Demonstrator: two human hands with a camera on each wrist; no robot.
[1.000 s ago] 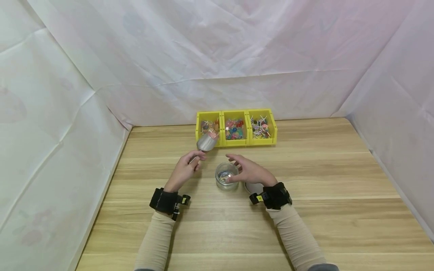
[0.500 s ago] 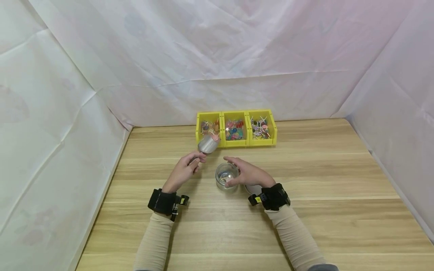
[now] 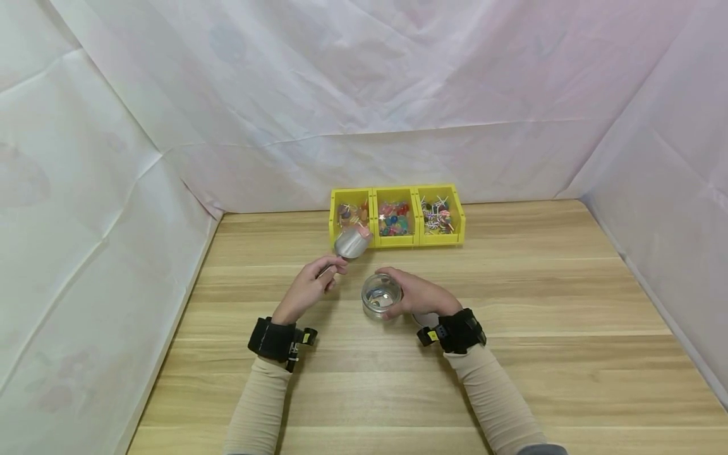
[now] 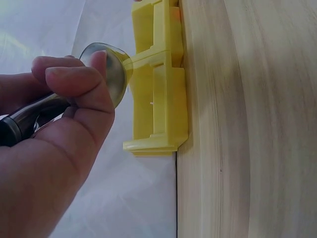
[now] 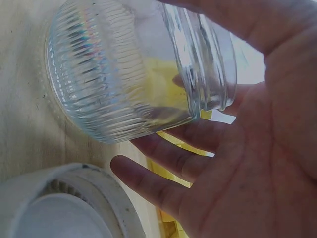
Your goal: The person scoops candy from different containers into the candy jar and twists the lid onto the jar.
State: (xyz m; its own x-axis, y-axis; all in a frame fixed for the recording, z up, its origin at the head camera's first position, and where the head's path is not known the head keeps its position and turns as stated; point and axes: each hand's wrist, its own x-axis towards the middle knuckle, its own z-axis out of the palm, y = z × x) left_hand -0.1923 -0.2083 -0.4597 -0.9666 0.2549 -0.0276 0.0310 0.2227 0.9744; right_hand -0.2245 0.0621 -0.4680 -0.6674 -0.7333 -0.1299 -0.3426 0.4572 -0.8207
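My left hand (image 3: pixel 309 284) grips the dark handle of a metal scoop (image 3: pixel 351 244), thumb and fingers curled round it. Something pink (image 3: pixel 364 232) shows at the scoop's mouth, which overlaps the front of the left yellow bin (image 3: pixel 334 218) in the head view. From the left wrist, the scoop's bowl (image 4: pixel 116 74) appears beyond the fingertips. A clear glass jar (image 3: pixel 372 309) stands upright on the table. My right hand (image 3: pixel 423 294) holds the jar from the right, thumb on the near side and fingers round the far side. Ribbed glass shows low on the jar (image 5: pixel 94 74) in the right wrist view.
Beside the jar, partly under my right wrist, lies a round pale lid (image 5: pixel 106 191). The middle bin (image 3: pixel 395 241) holds colourful small pieces, the right bin (image 3: pixel 440 239) small swirled lollipops. White cloth (image 3: pixel 364 95) walls in the wooden table (image 3: pixel 364 392) at back and sides.
My right hand has closed in on the jar, its fingers coming round the rim. The scoop in my left hand has shifted slightly to the right.
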